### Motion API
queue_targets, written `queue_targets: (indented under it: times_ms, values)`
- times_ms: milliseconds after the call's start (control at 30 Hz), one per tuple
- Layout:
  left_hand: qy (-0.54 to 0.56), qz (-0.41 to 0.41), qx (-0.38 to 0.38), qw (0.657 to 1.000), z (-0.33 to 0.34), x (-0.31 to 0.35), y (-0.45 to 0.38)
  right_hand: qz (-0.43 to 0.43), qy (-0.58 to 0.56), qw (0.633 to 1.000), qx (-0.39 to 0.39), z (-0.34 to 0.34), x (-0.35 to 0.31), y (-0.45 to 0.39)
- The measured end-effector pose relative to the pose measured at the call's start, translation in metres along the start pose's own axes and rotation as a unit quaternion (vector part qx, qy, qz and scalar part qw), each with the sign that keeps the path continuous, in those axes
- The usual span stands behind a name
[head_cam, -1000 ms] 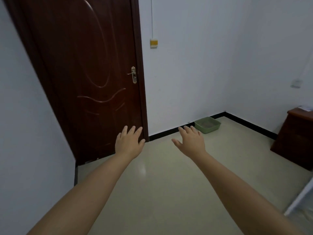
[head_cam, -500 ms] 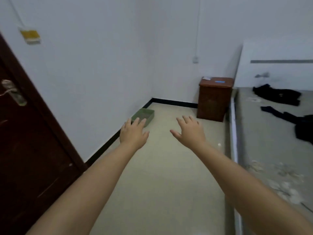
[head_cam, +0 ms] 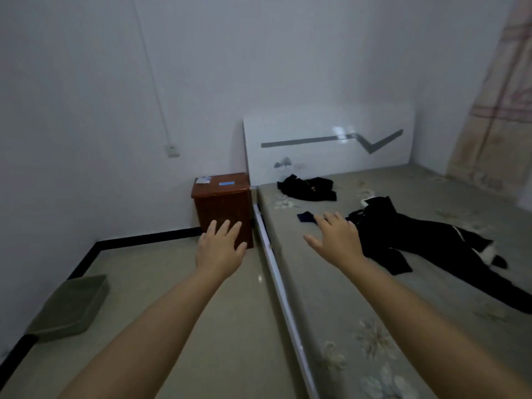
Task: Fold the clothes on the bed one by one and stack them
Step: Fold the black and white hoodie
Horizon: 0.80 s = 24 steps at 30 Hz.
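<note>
I hold my left hand [head_cam: 220, 250] and right hand [head_cam: 338, 241] out flat, fingers apart and holding nothing, since nothing is folded yet. The dark clothes [head_cam: 426, 240] lie unfolded across the bed [head_cam: 331, 312], right of the brown nightstand [head_cam: 221, 203], so I judge reaching comes next.

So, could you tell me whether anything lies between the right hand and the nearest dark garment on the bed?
Nothing visible does. The right hand, open and empty, hangs just beside the sprawled dark garment, with only bare mattress beneath.
</note>
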<state>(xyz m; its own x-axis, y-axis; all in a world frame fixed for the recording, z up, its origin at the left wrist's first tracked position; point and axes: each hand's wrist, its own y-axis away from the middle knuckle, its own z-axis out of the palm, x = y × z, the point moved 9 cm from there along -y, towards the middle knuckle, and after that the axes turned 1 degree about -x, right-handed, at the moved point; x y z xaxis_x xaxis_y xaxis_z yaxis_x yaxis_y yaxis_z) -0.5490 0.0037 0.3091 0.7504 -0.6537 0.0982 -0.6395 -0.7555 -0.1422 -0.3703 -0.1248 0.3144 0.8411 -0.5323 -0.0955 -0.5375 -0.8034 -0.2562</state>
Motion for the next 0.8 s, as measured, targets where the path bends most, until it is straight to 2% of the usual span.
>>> queue_targets:
  times_ms: [267, 467, 600, 800]
  values:
    - [0.011, 0.104, -0.031, 0.994, 0.069, 0.056, -0.202, 0.174, 0.049, 0.983, -0.025, 0.057, 0.134, -0.122]
    - [-0.003, 0.231, -0.029, 0.973, 0.12, 0.113, -0.362, 0.305, 0.06, 0.95, -0.039, 0.102, 0.214, -0.195]
    - [0.019, 0.296, -0.069, 0.952, 0.167, 0.169, -0.444, 0.39, 0.056, 0.918, -0.055, 0.132, 0.273, -0.213]
    - [0.024, 0.37, -0.122, 0.921, 0.269, 0.272, -0.511, 0.477, 0.061, 0.871, -0.102, 0.205, 0.371, -0.209]
